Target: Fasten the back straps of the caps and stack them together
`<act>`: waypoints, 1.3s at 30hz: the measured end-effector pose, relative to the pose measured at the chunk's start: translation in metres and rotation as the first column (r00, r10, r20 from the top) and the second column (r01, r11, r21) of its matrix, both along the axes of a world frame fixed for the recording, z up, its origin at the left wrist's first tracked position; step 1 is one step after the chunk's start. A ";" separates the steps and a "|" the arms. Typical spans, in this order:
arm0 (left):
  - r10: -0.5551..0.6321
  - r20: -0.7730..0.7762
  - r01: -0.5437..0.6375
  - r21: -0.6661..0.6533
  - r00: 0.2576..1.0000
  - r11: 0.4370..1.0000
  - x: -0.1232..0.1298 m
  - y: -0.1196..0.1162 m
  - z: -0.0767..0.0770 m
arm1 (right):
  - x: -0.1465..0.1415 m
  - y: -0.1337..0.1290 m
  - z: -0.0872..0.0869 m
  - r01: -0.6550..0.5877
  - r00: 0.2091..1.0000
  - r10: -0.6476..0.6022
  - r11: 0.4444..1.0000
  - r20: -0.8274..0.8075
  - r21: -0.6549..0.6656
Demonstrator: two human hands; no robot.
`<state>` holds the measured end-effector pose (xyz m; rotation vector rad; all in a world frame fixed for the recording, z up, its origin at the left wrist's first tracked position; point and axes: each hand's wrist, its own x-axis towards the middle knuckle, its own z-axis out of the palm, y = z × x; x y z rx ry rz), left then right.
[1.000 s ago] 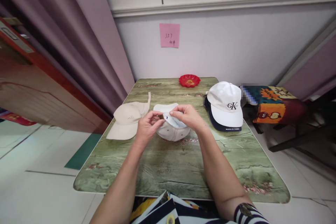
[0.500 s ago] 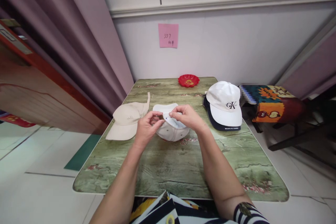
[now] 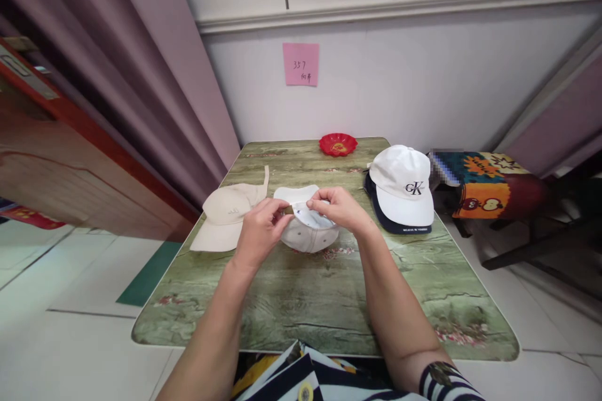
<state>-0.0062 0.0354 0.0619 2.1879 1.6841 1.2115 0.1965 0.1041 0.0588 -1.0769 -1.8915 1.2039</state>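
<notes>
In the middle of the table lies a pale baseball cap [image 3: 308, 238], its brim pointing away from me and its inside partly showing. My left hand [image 3: 263, 225] pinches the cap's near-left edge between thumb and fingers. On the other side, my right hand [image 3: 339, 208] is closed on the cap's rim, thumb and fingertips pressed together. A beige cap [image 3: 228, 210] with a loose strap sticking up rests just left of my left hand. To the right, a white cap [image 3: 399, 178] with dark letters sits on top of a navy cap [image 3: 397, 225].
A red scalloped dish [image 3: 337, 145] stands at the table's far edge. The green wood-patterned table [image 3: 305, 307] has rounded corners. A pink note [image 3: 300, 64] is stuck on the wall behind. A stool with a colourful cover [image 3: 489, 182] stands at the right.
My left hand has shifted slightly left and down at the cap's edge. My right fingertips have moved a little to the right along the rim. The other caps have stayed put.
</notes>
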 end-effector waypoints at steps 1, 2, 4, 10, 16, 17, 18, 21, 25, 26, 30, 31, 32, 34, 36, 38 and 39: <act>0.016 0.053 -0.013 -0.061 0.998 0.998 0.001 0.000 0.001 | 0.000 0.000 0.000 -0.002 1.000 0.002 1.000 0.000 0.006; 0.035 0.131 -0.018 -0.133 0.991 0.991 0.002 -0.001 0.002 | -0.001 -0.001 0.000 -0.006 1.000 0.006 1.000 -0.001 0.010; 0.086 0.337 0.012 -0.278 0.937 0.961 0.002 0.000 0.002 | -0.003 -0.002 0.001 -0.021 1.000 0.021 1.000 -0.006 0.016; 0.218 0.763 0.244 -0.441 0.609 0.864 -0.005 0.002 -0.005 | -0.005 -0.005 0.003 -0.082 0.996 0.083 0.996 -0.023 0.015; 0.252 0.823 0.145 -0.370 0.509 0.918 -0.003 0.002 -0.012 | -0.003 -0.006 0.005 -0.096 0.993 0.096 0.995 -0.063 0.005; 0.243 0.830 0.153 -0.362 0.502 0.920 -0.002 0.002 -0.011 | -0.003 -0.006 0.005 -0.101 0.992 0.101 0.995 -0.069 -0.001; 0.223 0.837 0.176 -0.350 0.499 0.920 0.000 0.001 -0.010 | -0.003 -0.006 0.005 -0.110 0.991 0.109 0.994 -0.079 -0.008; 0.126 0.847 0.298 -0.316 0.516 0.901 0.003 -0.001 -0.005 | -0.003 -0.009 0.007 -0.164 0.979 0.156 0.985 -0.133 -0.053; 0.024 0.836 0.437 -0.310 0.548 0.844 0.004 0.002 0.000 | -0.002 -0.012 0.011 -0.249 0.946 0.216 0.962 -0.240 -0.115; 0.021 0.839 0.452 -0.315 0.544 0.834 0.004 0.003 0.001 | -0.002 -0.012 0.012 -0.256 0.941 0.219 0.959 -0.259 -0.122; 0.088 0.861 0.437 -0.340 0.501 0.833 0.003 0.009 0.001 | -0.004 -0.011 0.012 -0.193 0.950 0.165 0.978 -0.266 -0.083; 0.114 0.862 0.417 -0.350 0.494 0.839 0.003 0.010 0.001 | -0.005 -0.010 0.011 -0.157 0.957 0.139 0.986 -0.255 -0.051; 0.138 0.861 0.394 -0.360 0.490 0.846 0.003 0.011 0.001 | -0.006 -0.010 0.010 -0.119 0.964 0.112 0.993 -0.242 -0.013; 0.169 0.855 0.352 -0.372 0.490 0.859 0.002 0.012 0.001 | -0.008 -0.008 0.007 -0.052 0.976 0.064 0.997 -0.207 0.063; 0.172 0.850 0.332 -0.370 0.498 0.868 0.002 0.012 0.001 | -0.009 -0.008 0.005 -0.015 0.987 0.033 0.993 -0.155 0.118; 0.160 0.840 0.328 -0.368 0.518 0.870 0.002 0.014 0.002 | -0.010 -0.007 0.003 0.004 0.994 0.013 0.989 -0.111 0.147; 0.153 0.833 0.327 -0.369 0.531 0.870 0.002 0.014 0.003 | -0.010 -0.007 0.002 0.008 0.995 0.007 0.988 -0.099 0.154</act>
